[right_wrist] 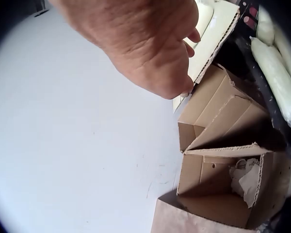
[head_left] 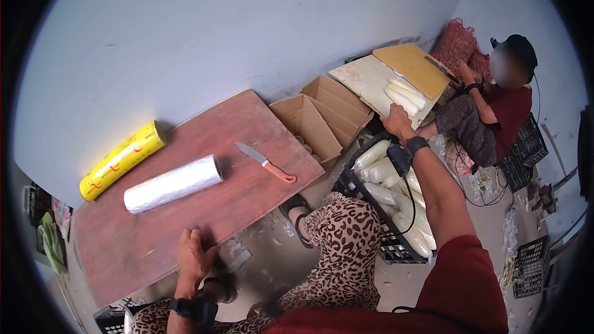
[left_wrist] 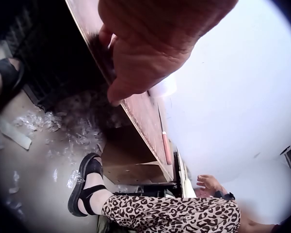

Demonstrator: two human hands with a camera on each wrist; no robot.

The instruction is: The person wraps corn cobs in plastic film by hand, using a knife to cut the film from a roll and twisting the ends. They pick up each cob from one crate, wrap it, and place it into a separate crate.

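My left hand point(head_left: 195, 252) rests with relaxed fingers on the near edge of a reddish wooden board point(head_left: 247, 130); from the left wrist view the hand point(left_wrist: 145, 48) sits over that board's edge point(left_wrist: 145, 121). My right hand point(head_left: 399, 122) reaches out to the near edge of a white board point(head_left: 362, 77) bearing peeled white stalks point(head_left: 403, 96). Seen from the right wrist, its fingers point(right_wrist: 191, 36) are spread loosely at the white board's rim point(right_wrist: 218, 34) and hold nothing.
On the reddish board lie a roll of clear film point(head_left: 173, 184), a yellow film box point(head_left: 122, 159) and an orange-handled knife point(head_left: 266, 162). Open cardboard boxes point(head_left: 322, 117) stand beyond it. A black crate point(head_left: 346, 182) holds wrapped white stalks point(head_left: 373, 154). Another person point(head_left: 495, 111) sits at right.
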